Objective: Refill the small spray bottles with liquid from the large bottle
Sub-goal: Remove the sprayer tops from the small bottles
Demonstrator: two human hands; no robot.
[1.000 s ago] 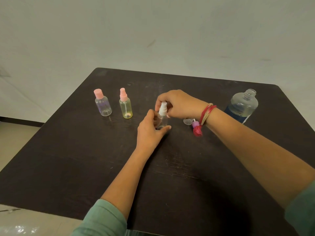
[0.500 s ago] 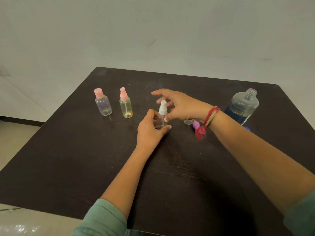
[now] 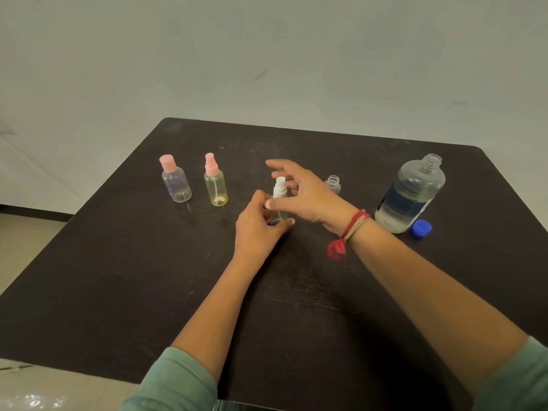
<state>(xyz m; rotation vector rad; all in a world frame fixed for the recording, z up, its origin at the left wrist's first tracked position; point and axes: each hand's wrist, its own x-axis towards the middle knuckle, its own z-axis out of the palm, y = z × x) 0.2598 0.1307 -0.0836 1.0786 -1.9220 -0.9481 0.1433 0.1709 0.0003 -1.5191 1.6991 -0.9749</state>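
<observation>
Dark wood-grain table, matt & scuffed, w/ rounded far corners. Far left stands a purple-tinted bottle: small, clear plastic, flat pink cap, upright. Just right of it, not touching, is a yellow-tinted spray bottle w/ a pink spray head & a thin dip tube inside, upright.

Mid table: clear spray bottle, white spray head on, upright on the table. Its body is mostly hidden by the hands, so the liquid level can't be made out. The left hand grips its lower body, fingers curled round the far-left side, thumb on the near-right side. The right hand is beside & behind the white head, fingers straight & spread, thumb tip at the bottle's shoulder by the left fingers. No clasp shows there; whether the thumb presses is unclear. A red & tan thread band circles the right wrist, w/ a red tassel hanging.

Behind the right hand is a small open bottle: clear, threaded neck, no cap, lower part hidden by the hand.

Far right: large bottle, clear plastic, rounded shoulders, open threaded neck, dark blue label, pale liquid in the lower part. A blue cap, ribbed, lies just beside its base, near-right.

Green sleeves are cut off at the bottom edge. Pale wall behind.
</observation>
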